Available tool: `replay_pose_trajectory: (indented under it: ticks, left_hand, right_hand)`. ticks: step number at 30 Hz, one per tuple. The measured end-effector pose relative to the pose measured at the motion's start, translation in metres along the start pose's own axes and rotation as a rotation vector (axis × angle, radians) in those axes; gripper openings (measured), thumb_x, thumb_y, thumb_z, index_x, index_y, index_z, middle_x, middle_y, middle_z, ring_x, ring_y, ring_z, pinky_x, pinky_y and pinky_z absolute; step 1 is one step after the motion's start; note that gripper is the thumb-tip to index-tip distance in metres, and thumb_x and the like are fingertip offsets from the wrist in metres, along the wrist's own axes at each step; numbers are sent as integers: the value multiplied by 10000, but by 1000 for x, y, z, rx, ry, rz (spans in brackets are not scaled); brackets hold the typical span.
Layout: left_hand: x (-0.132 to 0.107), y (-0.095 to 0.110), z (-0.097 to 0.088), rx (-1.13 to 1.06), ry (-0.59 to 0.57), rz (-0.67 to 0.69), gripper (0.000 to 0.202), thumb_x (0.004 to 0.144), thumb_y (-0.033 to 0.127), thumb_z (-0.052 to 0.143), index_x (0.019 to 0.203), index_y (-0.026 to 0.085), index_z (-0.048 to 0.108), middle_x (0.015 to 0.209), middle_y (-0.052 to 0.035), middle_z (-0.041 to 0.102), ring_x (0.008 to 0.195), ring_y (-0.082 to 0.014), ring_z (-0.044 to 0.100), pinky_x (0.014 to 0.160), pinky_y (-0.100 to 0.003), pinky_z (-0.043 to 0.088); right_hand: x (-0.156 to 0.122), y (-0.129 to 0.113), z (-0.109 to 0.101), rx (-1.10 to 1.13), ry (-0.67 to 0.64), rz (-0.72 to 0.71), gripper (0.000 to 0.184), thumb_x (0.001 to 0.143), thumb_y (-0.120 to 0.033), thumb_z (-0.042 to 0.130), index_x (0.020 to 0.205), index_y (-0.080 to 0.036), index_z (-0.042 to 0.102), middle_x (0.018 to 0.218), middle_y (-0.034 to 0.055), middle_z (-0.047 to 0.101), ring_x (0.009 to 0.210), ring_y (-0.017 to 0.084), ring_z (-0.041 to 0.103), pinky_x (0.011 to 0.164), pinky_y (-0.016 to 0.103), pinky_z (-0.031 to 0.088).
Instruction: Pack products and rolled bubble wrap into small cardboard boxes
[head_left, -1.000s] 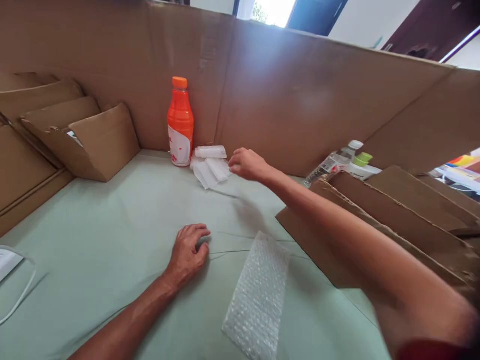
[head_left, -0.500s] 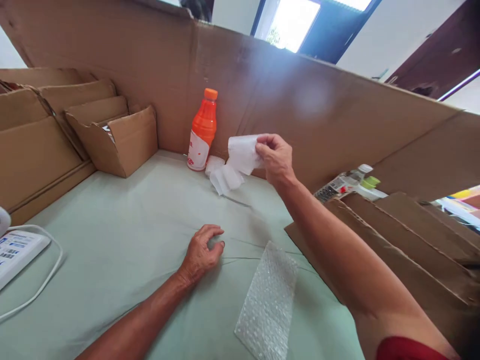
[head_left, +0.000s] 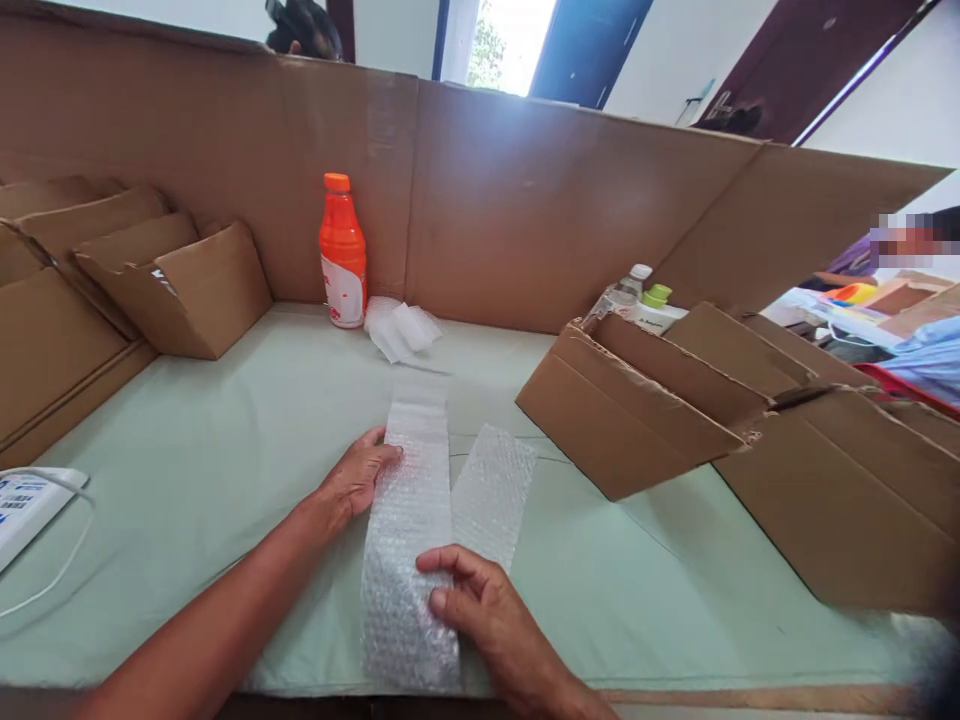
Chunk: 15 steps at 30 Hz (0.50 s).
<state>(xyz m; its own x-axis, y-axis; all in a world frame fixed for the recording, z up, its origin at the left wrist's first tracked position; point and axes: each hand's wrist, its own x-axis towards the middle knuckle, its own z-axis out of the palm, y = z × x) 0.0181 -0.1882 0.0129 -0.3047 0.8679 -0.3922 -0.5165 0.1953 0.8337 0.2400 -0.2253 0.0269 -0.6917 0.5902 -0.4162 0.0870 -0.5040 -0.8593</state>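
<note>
A long strip of bubble wrap (head_left: 409, 530) lies unfolded on the pale green table cover (head_left: 225, 440), running towards me. My left hand (head_left: 352, 480) rests at its left edge, fingers lying on the wrap. My right hand (head_left: 480, 610) presses its near right part, fingers curled over the sheet. A second, shorter sheet of bubble wrap (head_left: 495, 490) lies beside it on the right, partly under it. Further back, a small pile of folded bubble wrap pieces (head_left: 401, 328) sits next to an orange bottle (head_left: 342, 252).
Cardboard walls (head_left: 525, 210) enclose the table. Open cardboard boxes stand at the left (head_left: 180, 290) and right (head_left: 652, 400). A clear bottle and a green-capped bottle (head_left: 645, 305) sit behind the right boxes. A white power strip with cord (head_left: 26, 500) lies at the left edge.
My right hand lifted a folded piece from the pile by the bottle, brought it near and it now lies unfolded flat. My left hand moved onto its left edge.
</note>
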Motion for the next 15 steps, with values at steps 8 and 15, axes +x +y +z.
replay_pose_trajectory:
  ticks: [8,15]
  left_hand:
    - [-29,4,-17,446,245,177,811,741,294,709,1480,192,389,1368,-150,566,1155,-240,623,925,-364,521]
    - [-74,-26,-31,1202,147,652,410,842,307,560,1228,209,655,1432,-139,542,1319,-321,507,935,-438,552]
  right_hand:
    - [-41,-15,-45,-563,-90,-86,434,846,-356,652,1263,-237,673,860,27,704,649,151,653,581,262,486]
    - [13,-69,-114,-1343,501,-469,355,916,-331,578,1235,-201,663,1251,114,692,884,216,687,777,362,539]
